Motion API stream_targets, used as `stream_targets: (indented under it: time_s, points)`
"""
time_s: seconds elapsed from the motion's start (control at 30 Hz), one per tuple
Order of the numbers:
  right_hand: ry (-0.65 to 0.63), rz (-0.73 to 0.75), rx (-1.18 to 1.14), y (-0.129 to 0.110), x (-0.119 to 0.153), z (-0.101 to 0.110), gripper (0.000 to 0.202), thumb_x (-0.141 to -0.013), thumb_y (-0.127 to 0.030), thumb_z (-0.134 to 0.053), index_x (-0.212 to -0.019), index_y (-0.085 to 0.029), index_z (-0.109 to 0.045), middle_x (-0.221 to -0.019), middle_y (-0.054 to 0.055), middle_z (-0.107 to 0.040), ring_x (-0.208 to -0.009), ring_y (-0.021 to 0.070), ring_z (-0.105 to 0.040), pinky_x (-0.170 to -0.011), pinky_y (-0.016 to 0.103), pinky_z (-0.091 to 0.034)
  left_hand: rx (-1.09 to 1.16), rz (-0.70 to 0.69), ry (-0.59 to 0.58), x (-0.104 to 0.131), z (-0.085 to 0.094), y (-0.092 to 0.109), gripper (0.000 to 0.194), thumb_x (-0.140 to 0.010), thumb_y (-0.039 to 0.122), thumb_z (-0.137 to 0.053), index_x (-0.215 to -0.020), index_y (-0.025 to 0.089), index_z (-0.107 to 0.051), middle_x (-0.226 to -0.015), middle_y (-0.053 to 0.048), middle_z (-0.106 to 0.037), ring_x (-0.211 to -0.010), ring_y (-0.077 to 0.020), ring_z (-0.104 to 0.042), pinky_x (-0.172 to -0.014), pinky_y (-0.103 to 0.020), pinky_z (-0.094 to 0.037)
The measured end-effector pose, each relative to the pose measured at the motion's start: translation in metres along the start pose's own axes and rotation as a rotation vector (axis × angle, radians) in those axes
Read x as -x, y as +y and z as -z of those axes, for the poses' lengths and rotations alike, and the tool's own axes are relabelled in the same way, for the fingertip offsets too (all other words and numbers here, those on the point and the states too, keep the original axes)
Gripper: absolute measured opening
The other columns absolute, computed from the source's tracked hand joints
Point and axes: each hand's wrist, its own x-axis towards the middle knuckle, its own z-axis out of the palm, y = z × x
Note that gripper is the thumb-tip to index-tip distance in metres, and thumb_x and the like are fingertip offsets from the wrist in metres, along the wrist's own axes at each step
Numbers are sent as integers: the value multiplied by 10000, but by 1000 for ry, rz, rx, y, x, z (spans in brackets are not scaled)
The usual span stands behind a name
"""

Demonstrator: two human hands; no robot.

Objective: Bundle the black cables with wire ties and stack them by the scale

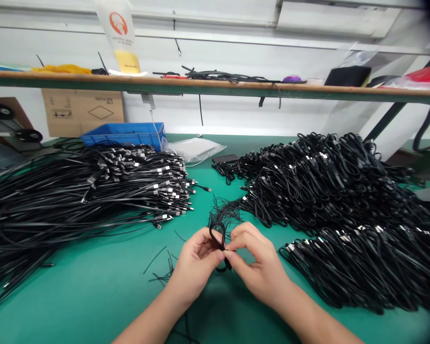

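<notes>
A black cable (218, 232), coiled into a small loop, is held upright above the green table at the lower middle. My left hand (197, 260) is closed on its middle, the thumb pressed against the strands. From the other side my right hand (256, 260) pinches at the same spot with thumb and index finger; whether a thin tie lies between those fingertips is too small to tell. Just behind the hands lies a bunch of thin black ties (225, 210), and more loose ties (161, 277) are scattered to the left.
Uncoiled USB cables (129, 191) are heaped at the left. Coiled cables (308, 186) are piled high at the right, with another row (365, 267) nearer. Behind stand a blue bin (125, 134), a plastic bag (195, 149) and a cardboard box (82, 112), under a shelf (200, 87) holding a cup (122, 38).
</notes>
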Motion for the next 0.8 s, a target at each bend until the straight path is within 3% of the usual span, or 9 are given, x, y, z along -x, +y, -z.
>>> stream_targets:
  time_s: [0.1,0.2,0.33,0.4,0.43,0.5,0.6,0.7,0.8]
  points:
    - [29,-123,-203,-3,2,-5,109,-909,-193,-620,-807,-217,-589,-806,5,-554,-767,164,-532,-680,282,-429,-62,-148,-30,2,-1,1,231,-728,294,-833,-737,187,-628,-770,-13,-578,-727,-151,-546,-645,-241,-451]
    - [65,-314,-477,-8,6,-13,216,-897,-326,-656,-746,-209,-556,-756,-8,-509,-711,153,-485,-631,263,-398,-234,-407,-27,6,0,-1,102,-833,193,-719,-775,219,-639,-772,-25,-589,-749,-175,-567,-659,-271,-462]
    - [65,-681,-783,-15,11,-22,365,-822,-468,-727,-711,-194,-513,-711,-22,-470,-656,132,-420,-596,244,-363,-617,-760,-68,8,7,-3,222,-901,77,-546,-885,254,-679,-811,-53,-636,-797,-205,-570,-761,-344,-475]
    - [50,-856,-865,-16,12,-24,398,-815,-494,-719,-702,-193,-484,-663,-38,-439,-616,118,-382,-572,232,-342,-681,-786,-115,5,10,-5,213,-903,83,-532,-888,241,-674,-822,-56,-631,-802,-203,-557,-768,-343,-467]
    - [42,-889,-852,-16,13,-24,401,-818,-497,-711,-700,-194,-477,-644,-44,-430,-603,114,-373,-565,229,-337,-640,-715,-109,4,10,-5,168,-905,107,-545,-875,231,-656,-820,-49,-617,-791,-193,-550,-749,-325,-463]
    - [40,-808,-696,-13,12,-21,335,-832,-457,-700,-744,-191,-516,-657,-38,-471,-613,122,-411,-578,234,-363,-444,-438,-55,1,11,-5,49,-904,189,-598,-863,215,-603,-820,-28,-583,-761,-168,-538,-695,-280,-448]
    - [-12,-409,-287,-4,10,-13,72,-921,-259,-596,-960,-200,-607,-859,29,-612,-767,169,-548,-693,282,-441,-142,-42,14,-2,10,-1,164,-856,305,-696,-887,195,-578,-852,-19,-573,-789,-152,-538,-704,-244,-434]
    - [-74,-13,104,4,8,-4,231,-970,-90,-453,-1087,-210,-611,-1024,76,-659,-924,202,-587,-806,337,-436,-1,126,-27,-2,9,4,257,-803,347,-757,-897,172,-593,-872,-28,-578,-813,-150,-526,-709,-230,-415]
    - [-81,126,297,6,6,1,198,-972,-67,-471,-1023,-193,-615,-978,70,-678,-864,195,-580,-764,336,-408,52,193,-89,0,6,6,318,-771,382,-790,-895,166,-593,-861,-25,-569,-792,-142,-512,-688,-224,-405]
